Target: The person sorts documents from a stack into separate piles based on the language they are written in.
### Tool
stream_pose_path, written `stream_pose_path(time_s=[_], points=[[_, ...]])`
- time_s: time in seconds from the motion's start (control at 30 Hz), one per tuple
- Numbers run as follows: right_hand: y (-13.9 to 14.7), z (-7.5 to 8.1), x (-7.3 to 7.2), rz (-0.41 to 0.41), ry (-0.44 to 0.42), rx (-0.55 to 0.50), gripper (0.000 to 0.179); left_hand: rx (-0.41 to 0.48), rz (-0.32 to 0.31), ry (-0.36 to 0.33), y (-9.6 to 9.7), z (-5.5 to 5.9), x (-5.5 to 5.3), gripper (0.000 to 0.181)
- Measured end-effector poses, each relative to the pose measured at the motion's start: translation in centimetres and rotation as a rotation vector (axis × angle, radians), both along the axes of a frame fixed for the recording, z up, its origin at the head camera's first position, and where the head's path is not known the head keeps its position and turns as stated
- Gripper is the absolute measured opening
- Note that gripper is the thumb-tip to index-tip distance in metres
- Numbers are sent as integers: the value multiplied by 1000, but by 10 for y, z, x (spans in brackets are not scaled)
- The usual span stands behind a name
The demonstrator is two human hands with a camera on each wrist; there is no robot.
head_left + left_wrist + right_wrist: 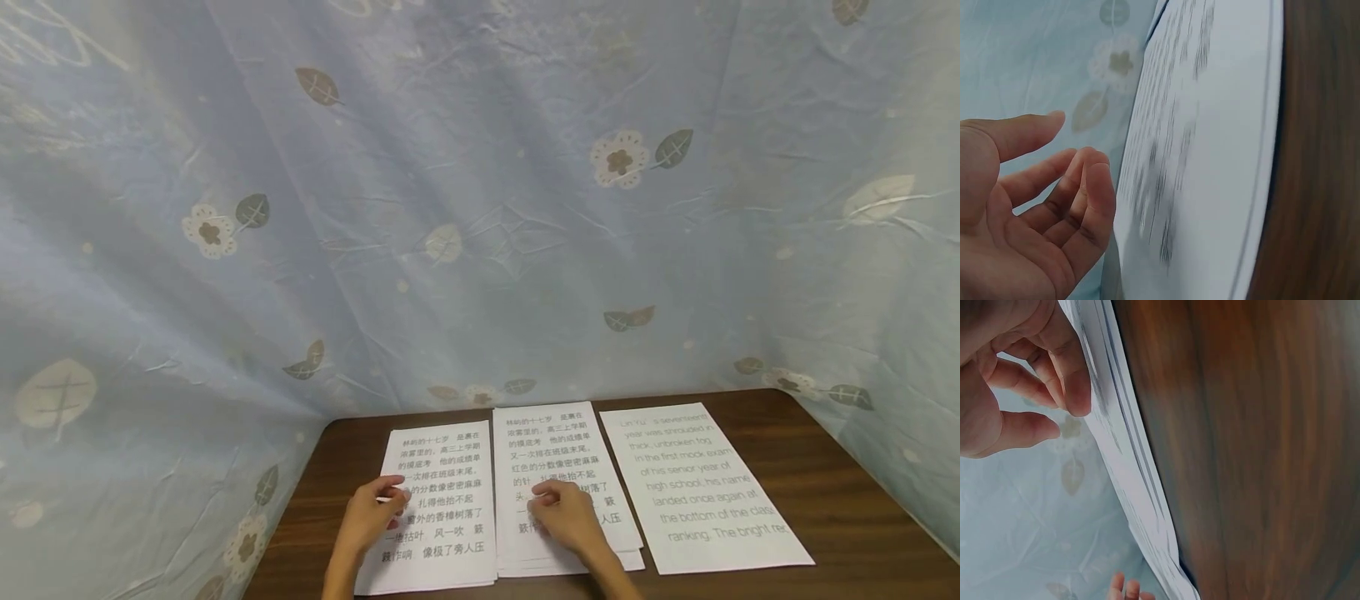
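Observation:
My left hand (369,515) hovers over the left edge of a stack of printed paper sheets (442,571) bearing Chinese text. In the left wrist view its fingers (1099,194) are loosely bent, the thumb stands apart from them, and nothing lies between. Over the lower part of a second stack of Chinese-printed sheets (542,467), in the middle, is my right hand (568,518), covering some of the lines. The right wrist view shows its thumb and loosely bent fingers (1077,390) apart and holding nothing, close above the paper.
To the right lies a sheet printed in English (701,492), slightly slanted. All the paper rests on a dark brown wooden table (847,508). A pale blue curtain (480,250) with leaves and flowers hangs behind and along the sides. The middle stack's lower sheets stick out slightly.

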State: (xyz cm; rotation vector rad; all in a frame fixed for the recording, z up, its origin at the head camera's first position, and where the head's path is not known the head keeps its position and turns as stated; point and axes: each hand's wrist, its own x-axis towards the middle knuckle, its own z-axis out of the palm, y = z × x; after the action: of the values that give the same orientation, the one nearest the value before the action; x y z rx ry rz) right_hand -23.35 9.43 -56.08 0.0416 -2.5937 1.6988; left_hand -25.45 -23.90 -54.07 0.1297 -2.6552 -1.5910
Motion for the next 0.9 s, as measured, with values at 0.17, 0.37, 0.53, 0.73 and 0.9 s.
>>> stream_pose_path(time_s=[0.17, 0.37, 0.53, 0.73, 0.9], points=[[19, 1, -2, -55, -7, -10, 29, 28, -49, 17, 28, 2, -5, 43], [44, 3, -2, -116, -28, 21, 34, 47, -96, 30, 59, 1, -8, 46], [63, 4, -1, -146, -31, 52, 39, 86, -126, 25, 78, 0, -11, 49], [83, 5, -1, -175, -32, 69, 40, 114, -144, 20, 97, 0, -14, 50], [95, 7, -2, -190, -29, 96, 40, 142, -144, 17, 112, 0, -17, 51]])
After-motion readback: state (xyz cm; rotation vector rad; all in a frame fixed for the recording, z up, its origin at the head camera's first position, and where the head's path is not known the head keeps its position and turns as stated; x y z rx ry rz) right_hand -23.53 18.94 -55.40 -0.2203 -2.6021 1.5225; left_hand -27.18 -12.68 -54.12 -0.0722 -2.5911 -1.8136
